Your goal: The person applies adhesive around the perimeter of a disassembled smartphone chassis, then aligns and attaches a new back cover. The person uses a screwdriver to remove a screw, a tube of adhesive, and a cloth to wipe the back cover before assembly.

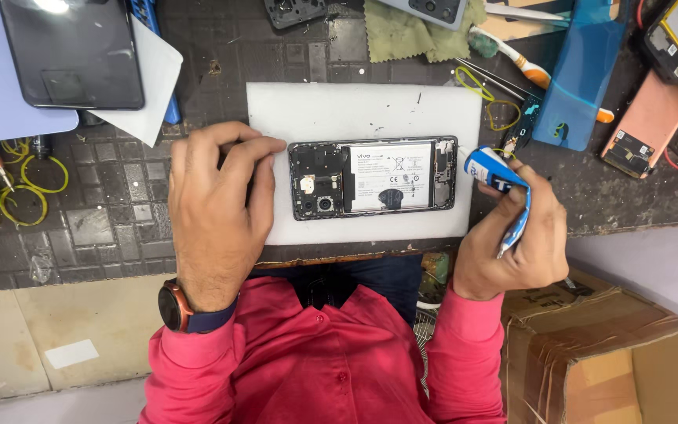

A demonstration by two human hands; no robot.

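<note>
The phone point(372, 177) lay opened, back cover already off, on the white pad point(370, 110). The left hand point(217, 208) steadied its end with curled fingers; the right hand point(515, 243) gripped a glue tube point(504, 184), nozzle at the phone's edge, gluing apparently just beginning.

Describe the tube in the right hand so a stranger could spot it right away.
Start at the white mat in the middle of the dark workbench, where an opened phone lies. At the phone's right end, the right hand holds a small tube, nozzle toward the phone. It alone is blue and white and squeezed flat.

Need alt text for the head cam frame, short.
A left hand steadies an opened smartphone, battery exposed, on a white foam pad, while the right hand holds a blue-and-white glue tube at its edge.
</note>
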